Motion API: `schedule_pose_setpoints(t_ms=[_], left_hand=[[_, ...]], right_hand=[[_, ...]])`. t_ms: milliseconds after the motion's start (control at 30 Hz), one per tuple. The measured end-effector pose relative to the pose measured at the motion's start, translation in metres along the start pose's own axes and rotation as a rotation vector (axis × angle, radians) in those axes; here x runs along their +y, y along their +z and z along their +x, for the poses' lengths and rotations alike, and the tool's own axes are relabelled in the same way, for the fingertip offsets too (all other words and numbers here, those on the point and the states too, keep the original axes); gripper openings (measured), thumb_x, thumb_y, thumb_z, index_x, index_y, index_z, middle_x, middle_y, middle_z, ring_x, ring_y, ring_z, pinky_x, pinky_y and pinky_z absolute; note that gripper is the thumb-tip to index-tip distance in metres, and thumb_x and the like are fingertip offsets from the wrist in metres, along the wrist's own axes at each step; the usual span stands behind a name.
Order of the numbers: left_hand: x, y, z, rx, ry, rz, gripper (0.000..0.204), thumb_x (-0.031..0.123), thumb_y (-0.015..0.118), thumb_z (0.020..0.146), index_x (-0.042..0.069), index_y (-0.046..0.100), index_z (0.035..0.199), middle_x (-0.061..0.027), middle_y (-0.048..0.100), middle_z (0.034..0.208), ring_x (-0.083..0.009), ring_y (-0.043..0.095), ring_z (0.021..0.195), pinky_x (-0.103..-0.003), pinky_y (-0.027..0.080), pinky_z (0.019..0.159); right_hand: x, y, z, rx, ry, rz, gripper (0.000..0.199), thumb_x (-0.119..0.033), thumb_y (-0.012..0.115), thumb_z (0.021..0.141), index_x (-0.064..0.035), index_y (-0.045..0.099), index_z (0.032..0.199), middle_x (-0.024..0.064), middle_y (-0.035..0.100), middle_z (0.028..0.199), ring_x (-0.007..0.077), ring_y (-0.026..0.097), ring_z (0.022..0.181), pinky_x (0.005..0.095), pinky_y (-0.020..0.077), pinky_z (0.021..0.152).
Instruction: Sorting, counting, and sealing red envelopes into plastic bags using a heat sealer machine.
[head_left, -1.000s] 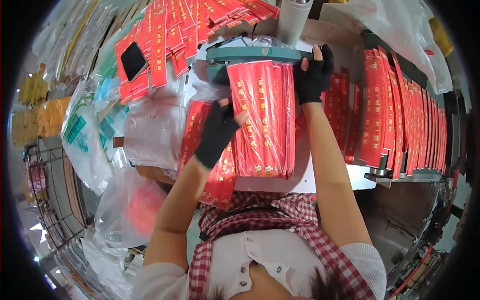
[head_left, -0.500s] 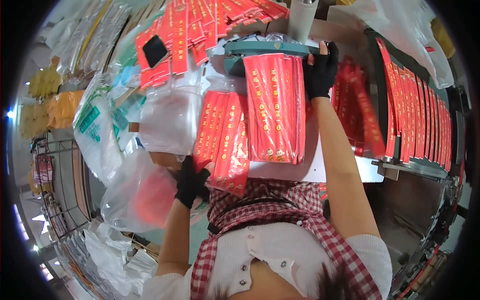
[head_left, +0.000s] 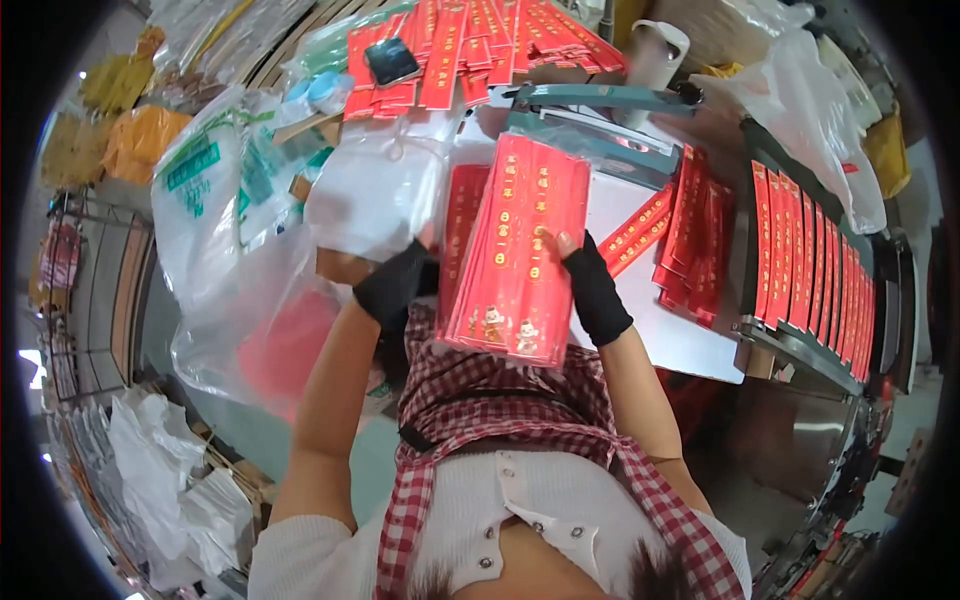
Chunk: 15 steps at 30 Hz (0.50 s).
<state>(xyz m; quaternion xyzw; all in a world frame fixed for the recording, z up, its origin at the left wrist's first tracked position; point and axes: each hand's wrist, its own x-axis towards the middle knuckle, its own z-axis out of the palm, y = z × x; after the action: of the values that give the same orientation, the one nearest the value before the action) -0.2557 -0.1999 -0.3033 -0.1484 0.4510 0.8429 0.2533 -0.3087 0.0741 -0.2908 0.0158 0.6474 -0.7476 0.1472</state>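
A bundle of red paper strips with gold print, in clear plastic, is the red packet (head_left: 520, 250) before my body. My right hand (head_left: 598, 290), in a black fingerless glove, is closed on its right edge with the thumb on top. Partly behind it on the left lies another red packet (head_left: 462, 210). My left hand (head_left: 398, 285), gloved the same way, is beside that packet and the stack of clear plastic bags (head_left: 375, 200); its fingers are blurred and partly hidden. Beyond the packets stands a grey-green lever sealer (head_left: 600, 97), its arm raised.
Loose red strips (head_left: 690, 235) lie on the white tabletop (head_left: 650, 310) at right. A dark rack (head_left: 755, 230) further right holds a row of red packets. More strips (head_left: 440, 50) and a phone (head_left: 391, 62) lie at the far side. Plastic bags (head_left: 215, 190) crowd the left.
My right hand has left the sealer's lever and now grips the packet, which has come nearer and left. My left hand has let go of the other packet and moved up beside the plastic bags.
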Motion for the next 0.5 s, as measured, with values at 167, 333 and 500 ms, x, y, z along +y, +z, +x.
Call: schedule_pose_setpoints(t_ms=[167, 333, 500], left_hand=[[0.018, 0.044, 0.034, 0.086, 0.066, 0.265, 0.042, 0.025, 0.064, 0.091, 0.001, 0.056, 0.124, -0.0087, 0.065, 0.11, -0.0157, 0.065, 0.092, -0.03, 0.055, 0.079], [-0.024, 0.058, -0.009, -0.141, 0.233, -0.077, 0.057, 0.02, 0.072, 0.084, 0.002, 0.048, 0.132, -0.0098, 0.059, 0.122, -0.0179, 0.058, 0.109, -0.034, 0.05, 0.091], [-0.064, 0.059, -0.05, 0.355, 0.227, 0.605, 0.102, 0.048, 0.076, 0.075, -0.007, 0.023, 0.142, -0.0276, 0.038, 0.139, -0.0268, 0.037, 0.131, -0.043, 0.036, 0.105]], right_hand=[[0.028, -0.005, 0.026, -0.195, 0.341, 0.267, 0.058, -0.046, 0.059, 0.092, -0.0015, 0.051, 0.128, 0.0092, 0.062, 0.118, 0.0196, 0.059, 0.108, 0.0334, 0.0475, 0.093], [0.023, 0.007, -0.026, -0.33, 0.308, 0.312, 0.07, -0.032, 0.074, 0.082, -0.0037, 0.041, 0.137, 0.0107, 0.054, 0.128, 0.0231, 0.056, 0.113, 0.0379, 0.0456, 0.098], [0.021, 0.01, -0.049, -0.436, 0.51, 0.26, 0.072, -0.02, 0.076, 0.073, -0.0017, 0.043, 0.134, 0.0129, 0.057, 0.124, 0.026, 0.058, 0.11, 0.0395, 0.0492, 0.094]])
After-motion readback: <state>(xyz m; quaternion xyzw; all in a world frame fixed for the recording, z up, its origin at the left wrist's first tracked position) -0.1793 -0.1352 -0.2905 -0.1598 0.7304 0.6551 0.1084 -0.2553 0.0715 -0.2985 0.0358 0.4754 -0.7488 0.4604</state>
